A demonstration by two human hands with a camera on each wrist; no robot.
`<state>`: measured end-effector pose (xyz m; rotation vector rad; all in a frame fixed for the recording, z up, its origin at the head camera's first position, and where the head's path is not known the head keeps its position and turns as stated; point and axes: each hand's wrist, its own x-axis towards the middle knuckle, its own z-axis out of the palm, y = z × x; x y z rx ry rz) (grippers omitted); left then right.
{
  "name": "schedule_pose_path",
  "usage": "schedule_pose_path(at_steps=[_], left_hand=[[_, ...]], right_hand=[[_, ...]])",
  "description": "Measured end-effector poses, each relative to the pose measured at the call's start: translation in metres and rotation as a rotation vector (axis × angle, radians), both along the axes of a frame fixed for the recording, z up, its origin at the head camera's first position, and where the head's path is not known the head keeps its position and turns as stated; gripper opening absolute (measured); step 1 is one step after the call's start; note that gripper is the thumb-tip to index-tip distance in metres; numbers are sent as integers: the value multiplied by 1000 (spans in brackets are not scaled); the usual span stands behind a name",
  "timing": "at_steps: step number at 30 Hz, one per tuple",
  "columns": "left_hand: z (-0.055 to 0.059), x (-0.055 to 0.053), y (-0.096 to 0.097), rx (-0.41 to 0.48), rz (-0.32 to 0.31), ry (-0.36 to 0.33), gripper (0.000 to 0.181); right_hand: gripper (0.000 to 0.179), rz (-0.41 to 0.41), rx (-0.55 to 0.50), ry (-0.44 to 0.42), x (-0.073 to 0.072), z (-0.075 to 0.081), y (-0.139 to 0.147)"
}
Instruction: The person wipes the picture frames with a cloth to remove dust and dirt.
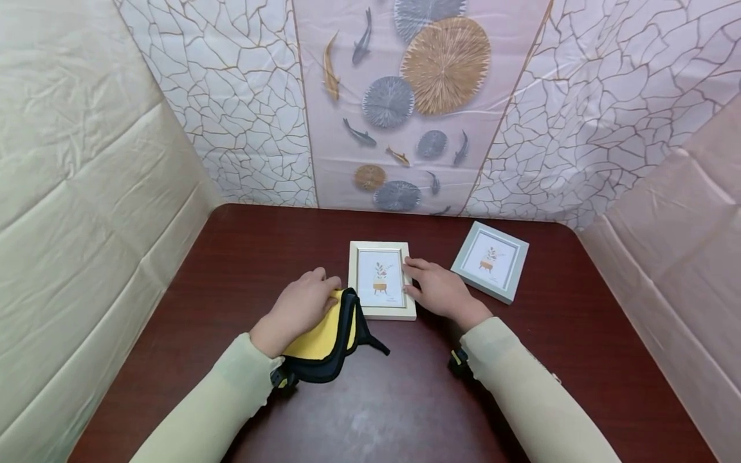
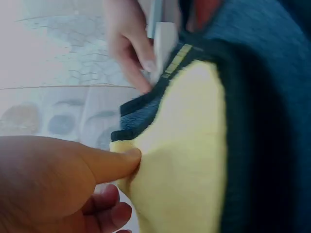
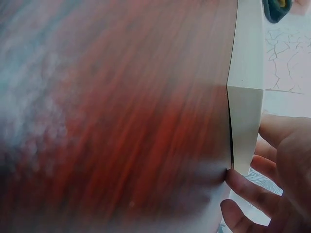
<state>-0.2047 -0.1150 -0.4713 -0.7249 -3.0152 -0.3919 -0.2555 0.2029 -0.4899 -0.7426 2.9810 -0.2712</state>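
My left hand pinches a yellow cloth with a dark border between thumb and fingers. The cloth hangs folded, its dark side showing in the left wrist view, beside the lower left corner of a cream picture frame. That frame lies face up on the table and holds a print of a potted plant. On its right border my right hand holds it, with thumb and fingertips spread along the edge. The right wrist view shows the frame's side and the fingers around its far corner.
A second, pale grey-green picture frame lies tilted to the right on the dark red wooden table. A patterned cloth wall stands behind the table, and pale fabric walls flank it.
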Motion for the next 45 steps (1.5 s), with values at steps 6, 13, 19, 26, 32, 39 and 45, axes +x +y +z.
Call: schedule_pose_path(at_steps=[6,13,19,26,32,39,45], left_hand=[[-3,10,2,-18,15,125,29],[-7,30,9,-83,-41,47,54],[-23,27,14,-175,-12,-1,69],[-25,19,18,-202,-14,-5,73],[-24,13,21,-198,-10,-5,75],[-26,-1,23,-204,11,-19,73],[-25,-14,24,-202,47,-54,70]], right_hand=[[59,5,5,3,-1,-2,-2],[58,7,-2,20,-2,-3,1],[58,9,4,17,-3,-4,1],[57,13,7,24,-1,-3,1],[57,19,7,36,0,-2,1],[57,24,7,39,0,0,1],[57,25,9,38,0,0,1]])
